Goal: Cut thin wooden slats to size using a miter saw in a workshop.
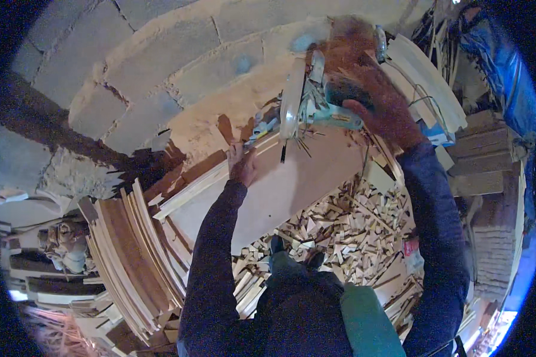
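Observation:
My left hand [242, 165] is on a pale wooden strip [190, 194], with its fingers bent over it. The strip lies along the back of a pale bench board [250, 205] and runs toward a teal power saw [339, 116]. A long, shiny upright part [290, 98] of the saw stands between my two hands. At the saw's right side is my right hand [375, 86], blurred by motion. It seems wrapped round the dark handle, with the thumb low; the fingertips are hard to make out.
Small wood offcuts [345, 232] cover the floor around my feet. Long boards [134, 250] lean at the left, and more stacked wood [488, 196] stands at the right. Behind the bench rises a block wall [155, 59]. A blue sheet [500, 65] hangs at the far right.

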`<move>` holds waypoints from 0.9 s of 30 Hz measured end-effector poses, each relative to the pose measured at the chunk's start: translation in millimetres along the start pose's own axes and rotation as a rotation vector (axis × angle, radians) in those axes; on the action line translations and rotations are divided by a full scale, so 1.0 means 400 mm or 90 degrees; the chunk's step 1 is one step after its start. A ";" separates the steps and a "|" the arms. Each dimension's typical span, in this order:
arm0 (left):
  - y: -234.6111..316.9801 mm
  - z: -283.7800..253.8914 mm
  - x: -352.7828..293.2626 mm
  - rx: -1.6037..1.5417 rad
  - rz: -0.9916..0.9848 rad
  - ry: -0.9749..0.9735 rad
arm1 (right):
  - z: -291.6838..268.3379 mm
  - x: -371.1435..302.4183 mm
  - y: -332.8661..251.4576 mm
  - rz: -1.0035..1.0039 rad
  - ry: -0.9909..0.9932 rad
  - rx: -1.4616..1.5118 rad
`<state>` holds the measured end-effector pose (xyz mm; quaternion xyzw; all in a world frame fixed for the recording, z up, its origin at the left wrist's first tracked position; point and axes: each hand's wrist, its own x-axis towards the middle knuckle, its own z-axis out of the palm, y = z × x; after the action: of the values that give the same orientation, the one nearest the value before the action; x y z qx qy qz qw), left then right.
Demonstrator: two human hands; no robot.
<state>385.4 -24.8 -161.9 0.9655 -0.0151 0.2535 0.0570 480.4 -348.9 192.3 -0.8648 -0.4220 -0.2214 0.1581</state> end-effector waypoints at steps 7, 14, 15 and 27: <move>-0.117 0.095 -0.086 -0.318 -0.166 -0.058 | -0.023 0.088 -0.077 0.145 -0.306 0.044; -0.042 0.098 -0.021 -0.195 -0.079 -0.002 | 0.023 0.031 -0.016 0.052 -0.218 -0.094; -0.069 0.100 -0.036 -0.182 -0.081 -0.007 | 0.056 0.036 -0.004 0.053 -0.217 -0.012; 0.004 0.041 0.008 -0.140 -0.020 -0.087 | 0.090 -0.025 -0.002 0.083 -0.146 0.075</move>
<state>396.1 -28.5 -174.3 0.9686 -0.0314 0.1830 0.1654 483.4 -338.4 156.6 -0.8991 -0.3928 -0.0849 0.1734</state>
